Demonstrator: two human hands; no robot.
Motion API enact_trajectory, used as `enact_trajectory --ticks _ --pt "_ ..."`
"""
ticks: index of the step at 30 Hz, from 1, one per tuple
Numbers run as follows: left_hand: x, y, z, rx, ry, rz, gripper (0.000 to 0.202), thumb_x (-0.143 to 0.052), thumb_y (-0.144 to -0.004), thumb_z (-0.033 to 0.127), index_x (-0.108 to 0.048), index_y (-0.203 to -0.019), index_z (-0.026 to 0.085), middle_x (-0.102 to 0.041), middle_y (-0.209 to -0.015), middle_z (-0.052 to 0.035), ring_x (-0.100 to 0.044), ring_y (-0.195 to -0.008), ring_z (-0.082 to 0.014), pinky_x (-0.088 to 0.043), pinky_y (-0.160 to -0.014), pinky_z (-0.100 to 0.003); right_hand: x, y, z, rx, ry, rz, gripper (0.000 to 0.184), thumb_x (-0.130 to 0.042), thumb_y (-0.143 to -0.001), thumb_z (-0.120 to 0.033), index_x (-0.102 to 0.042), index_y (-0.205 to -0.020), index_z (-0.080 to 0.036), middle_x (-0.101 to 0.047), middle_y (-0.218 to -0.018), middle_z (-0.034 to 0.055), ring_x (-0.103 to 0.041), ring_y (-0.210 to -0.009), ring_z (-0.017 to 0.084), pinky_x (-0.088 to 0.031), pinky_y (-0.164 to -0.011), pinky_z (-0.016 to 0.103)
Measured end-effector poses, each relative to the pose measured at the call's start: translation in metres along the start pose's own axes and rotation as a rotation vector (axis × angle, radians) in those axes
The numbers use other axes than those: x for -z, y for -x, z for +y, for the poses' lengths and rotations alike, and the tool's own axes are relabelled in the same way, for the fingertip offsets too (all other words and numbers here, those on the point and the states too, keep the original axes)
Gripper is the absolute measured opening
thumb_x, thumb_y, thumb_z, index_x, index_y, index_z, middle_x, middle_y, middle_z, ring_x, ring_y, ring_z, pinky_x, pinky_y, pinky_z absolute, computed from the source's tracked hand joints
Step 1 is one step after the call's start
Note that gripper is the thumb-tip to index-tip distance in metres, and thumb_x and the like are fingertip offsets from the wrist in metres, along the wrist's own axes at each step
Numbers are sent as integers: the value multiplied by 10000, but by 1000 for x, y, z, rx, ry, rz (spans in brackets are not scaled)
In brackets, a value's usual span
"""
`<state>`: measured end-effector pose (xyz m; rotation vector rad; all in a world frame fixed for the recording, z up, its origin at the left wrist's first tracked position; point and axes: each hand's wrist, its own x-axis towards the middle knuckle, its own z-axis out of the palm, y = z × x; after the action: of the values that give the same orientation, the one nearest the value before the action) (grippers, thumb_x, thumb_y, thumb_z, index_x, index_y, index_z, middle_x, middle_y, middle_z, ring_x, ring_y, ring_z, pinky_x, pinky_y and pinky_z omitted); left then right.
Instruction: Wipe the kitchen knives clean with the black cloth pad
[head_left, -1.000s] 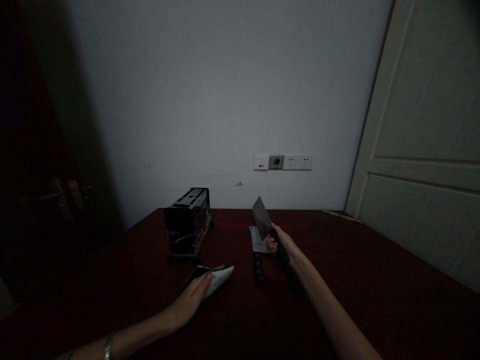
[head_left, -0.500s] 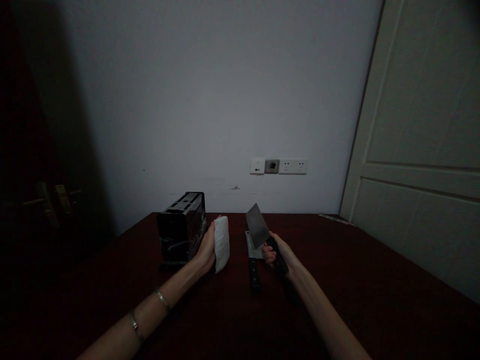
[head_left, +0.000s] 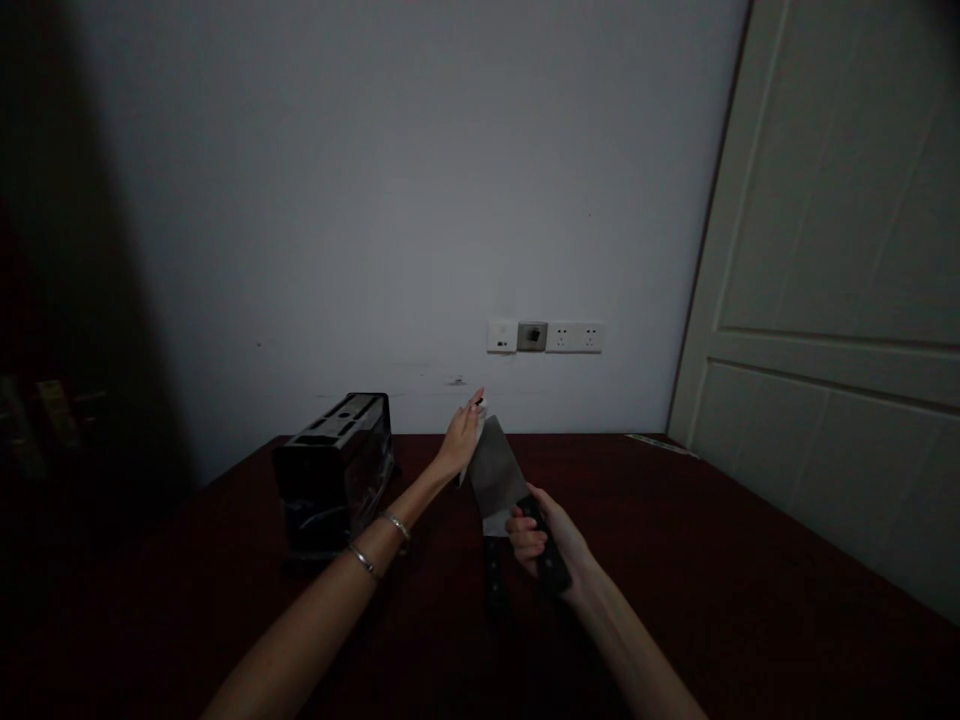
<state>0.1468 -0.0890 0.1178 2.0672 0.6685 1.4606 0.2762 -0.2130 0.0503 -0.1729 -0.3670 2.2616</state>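
Note:
My right hand (head_left: 541, 535) grips the black handle of a cleaver (head_left: 496, 468), its broad blade tilted up and to the left. A white cloth (head_left: 481, 412) is in my left hand (head_left: 459, 440), which is at the upper left edge of that blade; most of the cloth is hidden behind my fingers. Below the raised blade, a second cleaver (head_left: 495, 572) lies on the dark red table (head_left: 675, 540), handle toward me. Its blade is largely covered by the held cleaver.
On the left of the table stands a black knife block (head_left: 334, 470) with slots along its top. Behind the table, the wall carries a row of sockets (head_left: 574, 337). A pale panelled door (head_left: 832, 400) rises at the right.
My left hand has moved right with the cloth, from beside the knife block to the cleaver's blade. My right hand still holds the cleaver. The view has shifted slightly.

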Motion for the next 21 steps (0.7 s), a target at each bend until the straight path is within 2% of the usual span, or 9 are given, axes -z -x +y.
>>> enact_trajectory --ticks 5,8,10,13,15,17,21 --pt "-18 -11 -13 -83 -248 -240 505 -195 -892 421 -293 -1343 215 -367 -1362 -45 -282 -1272 -179 -131 -1072 -381 0 -2 6 39 16 -157 290 -567 -736 -368 -479 -650 -106 -353 -465 -92 -291 -324 -10 -256 -323 96" --pt "-24 -14 -20 -54 -280 -299 586 -270 -860 486 -267 -1353 171 -288 -1397 -81 -158 -1310 -228 -125 -1064 -418 0 -1 6 80 -6 -178 273 -553 -748 -350 -468 -659 -106 -364 -473 -89 -296 -329 -14 -262 -329 92" --pt "-25 -15 -22 -17 -260 -328 624 -328 -832 515 -334 -1320 127 -276 -1396 -108 -100 -1316 -247 -112 -1064 -423 0 0 5 103 -19 -176 261 -531 -764 -344 -452 -669 -114 -371 -481 -88 -303 -335 -14 -266 -335 87" --pt "-24 -18 -21 -24 -195 -346 520 -276 -860 466 -494 -1206 146 -381 -1343 -84 -166 -1307 -210 -122 -1070 -391 0 2 4 141 -9 -172 248 -520 -777 -334 -414 -673 -136 -363 -488 -93 -302 -337 -16 -258 -341 79" --pt "-22 -19 -18 -68 -144 -285 491 -203 -884 410 -572 -1113 179 -455 -1293 -58 -253 -1283 -176 -173 -1063 -374 -1 3 3 169 -3 -166 253 -527 -776 -332 -396 -668 -145 -347 -483 -98 -295 -331 -15 -249 -337 77" --pt "-18 -20 -15 -145 -137 -246 467 -225 -883 381 -618 -1034 179 -508 -1244 -68 -332 -1247 -170 -232 -1043 -369 -3 4 3 191 -6 -165 258 -524 -779 -339 -393 -666 -147 -337 -477 -101 -288 -323 -13 -243 -330 78" --pt "-13 -17 -9 -315 -285 -364 360 -402 -830 356 -609 -1049 160 -524 -1222 -102 -384 -1211 -192 -266 -1026 -366 -7 6 4 194 -27 -176 252 -489 -798 -338 -409 -666 -139 -350 -476 -94 -294 -321 -10 -262 -323 85"
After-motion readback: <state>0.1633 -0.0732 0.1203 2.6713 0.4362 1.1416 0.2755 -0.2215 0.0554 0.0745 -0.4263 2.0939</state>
